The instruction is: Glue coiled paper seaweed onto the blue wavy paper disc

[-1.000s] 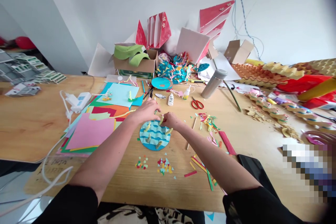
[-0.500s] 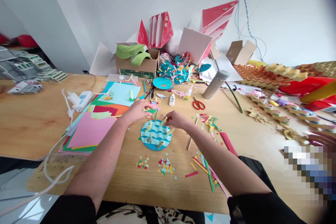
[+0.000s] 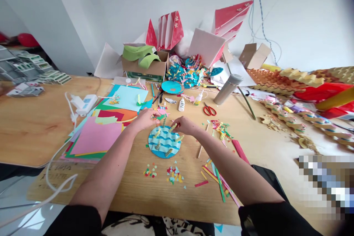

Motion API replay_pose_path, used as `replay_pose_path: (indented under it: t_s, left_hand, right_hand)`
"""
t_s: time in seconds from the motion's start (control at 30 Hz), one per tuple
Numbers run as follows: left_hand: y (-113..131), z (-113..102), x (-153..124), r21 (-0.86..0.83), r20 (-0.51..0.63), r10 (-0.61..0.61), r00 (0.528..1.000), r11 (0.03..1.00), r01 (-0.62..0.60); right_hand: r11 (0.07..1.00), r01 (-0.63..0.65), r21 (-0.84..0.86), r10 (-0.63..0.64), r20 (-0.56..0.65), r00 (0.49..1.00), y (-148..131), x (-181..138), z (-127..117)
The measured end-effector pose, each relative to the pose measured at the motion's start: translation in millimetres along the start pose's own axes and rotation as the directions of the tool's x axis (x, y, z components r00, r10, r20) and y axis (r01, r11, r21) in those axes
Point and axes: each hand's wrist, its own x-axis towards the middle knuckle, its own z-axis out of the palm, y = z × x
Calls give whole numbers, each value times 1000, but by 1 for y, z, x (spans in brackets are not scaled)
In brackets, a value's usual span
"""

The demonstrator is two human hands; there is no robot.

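Note:
A round blue paper disc (image 3: 163,144) with wavy stripes lies on the wooden table (image 3: 33,129), with several small yellowish paper springs standing on it. My left hand (image 3: 145,118) pinches a small pink and green paper figure (image 3: 161,113) just beyond the disc's far edge. My right hand (image 3: 184,125) rests at the disc's upper right rim, fingers pinched on one paper spring (image 3: 173,127).
Coloured paper sheets (image 3: 95,136) are stacked at left beside a white glue gun (image 3: 84,104). Red scissors (image 3: 208,110), glue bottles (image 3: 181,104), a steel flask (image 3: 228,89) and a cardboard box (image 3: 143,67) stand behind. Paper scraps (image 3: 174,174) and strips (image 3: 218,182) lie in front.
My left hand has picked up the pink and green paper figure and holds it by the disc's far edge. My right hand has stayed at the disc's rim.

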Motion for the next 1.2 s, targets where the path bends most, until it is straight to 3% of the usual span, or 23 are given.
replay_pose_path:
  t_s: [0.33,0.57,0.73,1.0,1.2]
  left_hand:
    - [2,2,0,21,-38,-6,999,1000,7]
    - [23,-2,3,27,-120,143,982,990,-141]
    - [37,1,4,4,-127,155,980,988,-156]
    - [49,9,9,116,49,207,977,970,-212]
    - [63,11,13,246,112,198,974,944,-220]
  right_hand:
    - [996,-17,-84,14,-44,999,-6,7,13]
    - [990,20,-140,-31,-79,996,-7,7,18]
    - [985,34,-169,-51,-101,994,-8,7,20]
    - [984,15,-180,-33,-98,995,-7,11,23]
    - [981,-21,-191,4,-85,996,-10,9,20]
